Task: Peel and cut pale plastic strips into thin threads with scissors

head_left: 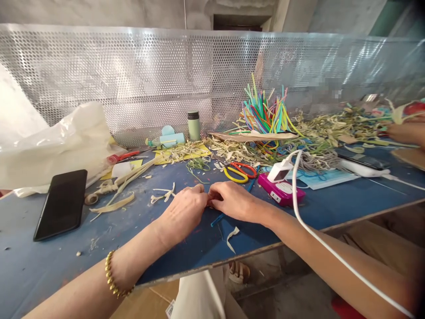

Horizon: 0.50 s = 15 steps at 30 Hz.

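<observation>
My left hand (187,204) and my right hand (232,201) meet over the blue table, fingers pinched together. Whatever lies between them is hidden behind the fingers. Below my right hand shows the end of a thin blue stick (218,220); another blue length (251,184) appears beyond that hand. A pale dried strip (232,239) lies near the table's front edge. Left of the hands is a small knotted piece of dried leaf (164,193). Just past my right hand rest scissors with yellow and red handles (236,174).
A black phone (61,204) lies at left, near red-handled scissors (122,156). At right, a magenta power block (280,190) carries a white charger (280,170), whose cable (300,217) crosses my right forearm. Behind are colourful pipe cleaners (265,113) and dried strips (232,150). Another person's hand (407,133) is far right.
</observation>
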Available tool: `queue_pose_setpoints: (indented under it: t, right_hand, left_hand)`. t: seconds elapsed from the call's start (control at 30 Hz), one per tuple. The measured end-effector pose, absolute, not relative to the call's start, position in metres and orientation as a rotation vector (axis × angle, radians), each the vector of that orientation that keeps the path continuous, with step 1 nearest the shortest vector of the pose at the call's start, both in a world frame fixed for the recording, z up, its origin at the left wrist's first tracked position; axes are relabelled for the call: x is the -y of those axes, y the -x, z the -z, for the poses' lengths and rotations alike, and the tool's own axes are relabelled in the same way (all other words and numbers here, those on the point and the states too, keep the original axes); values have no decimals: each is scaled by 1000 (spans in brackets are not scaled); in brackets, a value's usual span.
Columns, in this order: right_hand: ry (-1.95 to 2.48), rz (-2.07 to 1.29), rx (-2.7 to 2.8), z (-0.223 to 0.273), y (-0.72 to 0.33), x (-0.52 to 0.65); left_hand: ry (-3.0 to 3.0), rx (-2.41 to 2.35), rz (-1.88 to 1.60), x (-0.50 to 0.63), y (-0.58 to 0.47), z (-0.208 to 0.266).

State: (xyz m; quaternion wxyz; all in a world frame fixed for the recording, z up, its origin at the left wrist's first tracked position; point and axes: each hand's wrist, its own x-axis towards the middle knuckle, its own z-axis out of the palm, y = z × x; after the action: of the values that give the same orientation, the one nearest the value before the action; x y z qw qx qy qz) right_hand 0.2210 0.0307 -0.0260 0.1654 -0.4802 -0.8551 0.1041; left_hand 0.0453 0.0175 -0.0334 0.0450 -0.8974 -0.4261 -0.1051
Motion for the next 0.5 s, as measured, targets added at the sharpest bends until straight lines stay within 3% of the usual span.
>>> queue_pose_setpoints:
  t: [0.5]
  right_hand:
    - [766,673,2763,31,-227,-5]
  left_hand:
    - [2869,1399,476,-23,-41,27]
